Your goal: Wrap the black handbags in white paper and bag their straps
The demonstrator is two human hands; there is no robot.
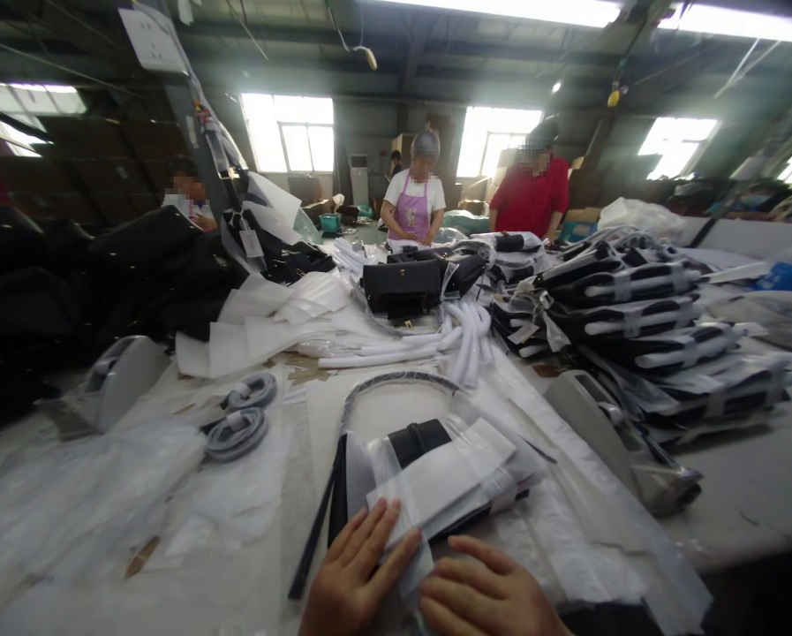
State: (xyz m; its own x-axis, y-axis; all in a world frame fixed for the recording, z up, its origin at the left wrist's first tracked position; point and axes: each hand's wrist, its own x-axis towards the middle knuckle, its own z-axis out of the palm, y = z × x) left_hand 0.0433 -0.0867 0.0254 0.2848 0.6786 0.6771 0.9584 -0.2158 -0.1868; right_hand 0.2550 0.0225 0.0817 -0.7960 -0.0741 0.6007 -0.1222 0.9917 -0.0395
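My left hand (352,574) lies at the bottom centre with its fingers stretched flat on the white wrapping paper of a black bag (428,481). My right hand (485,596) sits beside it, fingers curled, pinching the paper's near edge. The bag is partly wrapped in white sheets and clear film. Its thin strap (382,389) arcs over the table behind it.
A grey tape dispenser (617,437) stands right of the bag, another (114,384) at the left. Stacks of wrapped black bags (660,340) fill the right side. Grey coiled straps (240,424), loose plastic and white paper rolls (462,340) lie about. Three people stand at the far end.
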